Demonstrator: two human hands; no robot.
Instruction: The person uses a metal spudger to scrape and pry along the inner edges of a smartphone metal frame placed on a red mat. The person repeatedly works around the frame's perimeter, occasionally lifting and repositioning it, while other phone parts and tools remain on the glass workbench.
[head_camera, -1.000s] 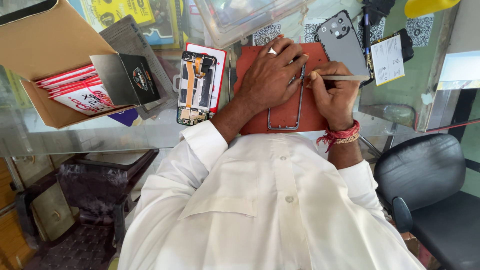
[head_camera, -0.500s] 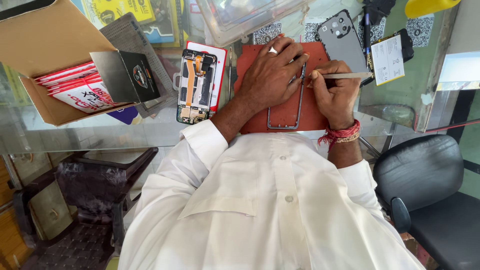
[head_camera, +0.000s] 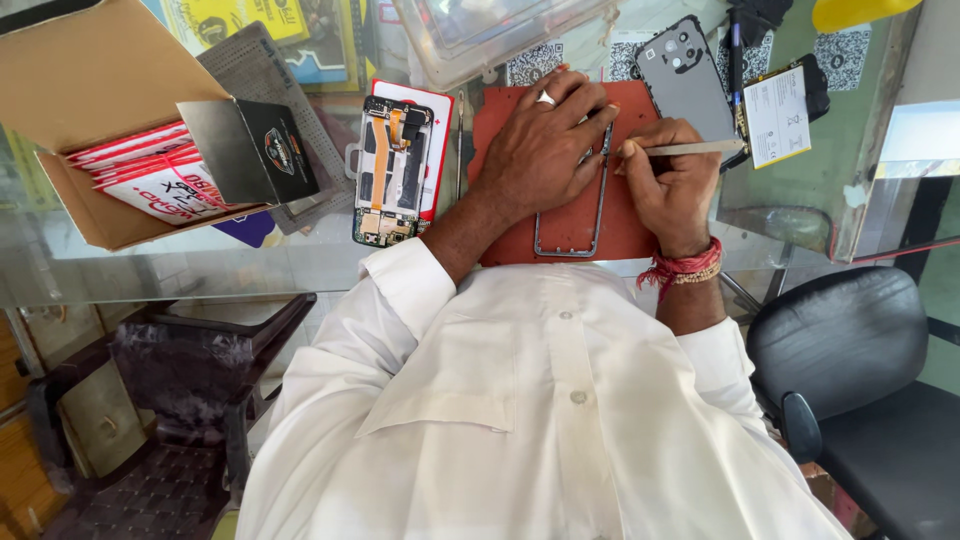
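Almost nothing differs: the right hand (head_camera: 672, 180) has eased its metal tool (head_camera: 690, 148) slightly along the phone frame (head_camera: 572, 225).

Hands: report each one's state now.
Left hand: open, pressed flat on the phone frame.
Right hand: closed on a thin metal tool.

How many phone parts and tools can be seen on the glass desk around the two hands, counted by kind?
Metal phone frame under the left hand: 1
Opened phone body showing its inner parts: 1
Grey back cover with camera holes: 1
Battery with a white label: 1
Thin metal tool in the right hand: 1
Red work mat: 1
Total: 6
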